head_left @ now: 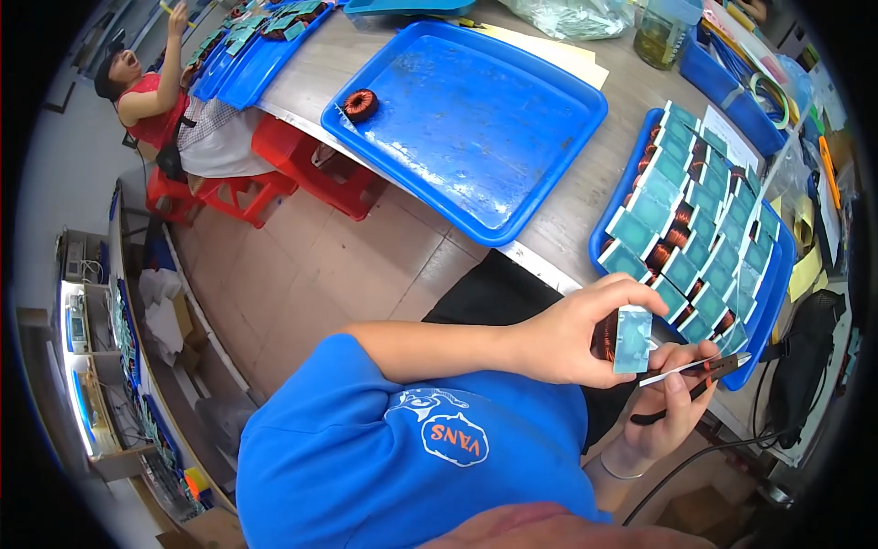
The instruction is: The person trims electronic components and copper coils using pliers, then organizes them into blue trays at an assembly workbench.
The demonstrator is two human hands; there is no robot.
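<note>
My left hand (572, 334) is closed round a copper-wound coil with a pale green square plate (633, 340) on its side. Just below it, my right hand (672, 407) grips a pair of cutting pliers (727, 366) with dark handles; their jaws point right, away from the coil. A thin white strip (663, 373) passes by the right fingers, close to the coil's lower edge; I cannot tell what it belongs to. Beyond my hands, a blue tray (599, 240) holds several rows of similar coils with green plates (658, 197).
A large blue tray (457, 137) with one bare copper ring coil (360, 105) overhangs the table's near edge. At the back stand a jar (663, 37) and a blue bin (722, 87). A black bag (805, 366) hangs at right. Another person (160, 101) sits at far left beside red stools (315, 169).
</note>
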